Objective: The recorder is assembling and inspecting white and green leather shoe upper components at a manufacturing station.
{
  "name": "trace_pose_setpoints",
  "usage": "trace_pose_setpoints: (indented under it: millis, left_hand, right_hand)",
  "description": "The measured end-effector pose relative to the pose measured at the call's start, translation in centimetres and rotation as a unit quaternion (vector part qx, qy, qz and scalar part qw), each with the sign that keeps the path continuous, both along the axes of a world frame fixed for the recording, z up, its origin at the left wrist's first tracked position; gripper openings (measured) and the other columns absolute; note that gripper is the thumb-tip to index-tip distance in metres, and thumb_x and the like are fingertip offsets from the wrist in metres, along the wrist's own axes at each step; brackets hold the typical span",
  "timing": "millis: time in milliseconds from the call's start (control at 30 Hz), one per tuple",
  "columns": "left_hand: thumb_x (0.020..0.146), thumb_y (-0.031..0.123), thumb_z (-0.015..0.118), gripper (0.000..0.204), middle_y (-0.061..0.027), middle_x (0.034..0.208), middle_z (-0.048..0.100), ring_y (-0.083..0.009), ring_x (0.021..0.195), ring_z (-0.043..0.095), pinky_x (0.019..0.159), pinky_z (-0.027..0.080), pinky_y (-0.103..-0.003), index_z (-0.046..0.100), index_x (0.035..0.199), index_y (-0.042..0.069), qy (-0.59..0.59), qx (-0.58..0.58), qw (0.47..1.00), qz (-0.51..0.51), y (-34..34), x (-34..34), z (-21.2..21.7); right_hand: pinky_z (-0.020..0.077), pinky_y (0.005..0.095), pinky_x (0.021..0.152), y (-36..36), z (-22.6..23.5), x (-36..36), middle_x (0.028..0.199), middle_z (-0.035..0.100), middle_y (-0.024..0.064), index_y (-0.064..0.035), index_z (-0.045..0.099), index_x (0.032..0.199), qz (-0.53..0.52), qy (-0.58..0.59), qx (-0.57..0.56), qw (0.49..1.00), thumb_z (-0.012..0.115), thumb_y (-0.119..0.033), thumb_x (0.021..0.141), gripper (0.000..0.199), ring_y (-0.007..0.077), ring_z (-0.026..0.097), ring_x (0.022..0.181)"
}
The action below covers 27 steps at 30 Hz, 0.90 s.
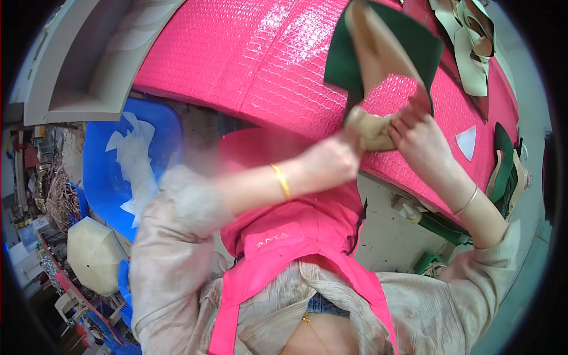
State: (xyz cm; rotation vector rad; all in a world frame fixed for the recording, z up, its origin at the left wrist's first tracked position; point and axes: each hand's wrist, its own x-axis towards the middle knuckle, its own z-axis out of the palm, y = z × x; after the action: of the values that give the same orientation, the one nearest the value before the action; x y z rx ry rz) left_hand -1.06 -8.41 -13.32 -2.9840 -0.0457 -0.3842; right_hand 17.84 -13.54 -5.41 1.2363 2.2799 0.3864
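A curved boot-upper-like piece point(378, 50), dark green on one face and tan on the other, is held up over the pink-covered table point(236, 59). Its lower part is bunched between my two hands. My left hand point(336, 158), blurred by motion, is closed on the lower left edge. At the lower right edge, my right hand point(421, 139) grips the same piece with fingers curled over it. Both hands are close together near the table's front edge. The fingertips of my left hand are partly hidden.
A blue bin point(97, 160) with white scraps point(135, 148) stands left of the table, below a pale open-fronted shelf point(77, 109). Pale cut pieces point(473, 65) lie at the far right, a small white triangular scrap point(467, 143) nearer. Green and tan pieces point(502, 157) sit at the right edge.
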Motion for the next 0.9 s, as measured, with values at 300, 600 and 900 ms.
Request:
trace_pose_setpoints:
  millis: [300, 600, 900]
  left_hand:
    - [0.078, 0.019, 0.054, 0.034, -0.0125, 0.118, 0.046, -0.0257, 0.113, 0.042, 0.092, 0.038, -0.034, 0.048, 0.107, 0.002, -0.112, -0.29, 0.95, 0.042, 1.2, 0.5, -2.8]
    - [0.076, 0.024, 0.052, 0.04, -0.0118, 0.116, 0.046, -0.0229, 0.117, 0.037, 0.095, 0.032, -0.034, 0.049, 0.111, 0.003, -0.053, -0.138, 0.987, 0.07, -0.7, 2.3, -1.5]
    - [0.076, 0.018, 0.053, 0.037, -0.0079, 0.113, 0.052, -0.0214, 0.11, 0.044, 0.094, 0.033, -0.032, 0.051, 0.108, 0.001, -0.19, -0.244, 0.949, 0.062, -0.6, 3.3, -3.3]
  right_hand:
    - [0.0387, 0.0296, 0.084, -2.3, 0.1, -0.7, 0.094, 0.059, 0.0042, -0.0025, 0.058, 0.101, -0.066, 0.017, -0.031, 0.997, 0.05, -0.015, 0.074, 0.031, 0.0175, 0.052, 0.09]
    - [0.0347, 0.0323, 0.091, -2.4, -0.7, -0.8, 0.093, 0.059, 0.0041, -0.0021, 0.059, 0.096, 0.003, -0.023, 0.008, 1.0, 0.051, -0.014, 0.072, 0.028, 0.0161, 0.05, 0.092]
    - [0.0349, 0.0317, 0.089, -1.2, -0.3, -0.8, 0.095, 0.058, 0.0035, -0.0039, 0.06, 0.095, -0.131, -0.017, -0.103, 0.986, 0.051, -0.013, 0.071, 0.027, 0.017, 0.05, 0.095]
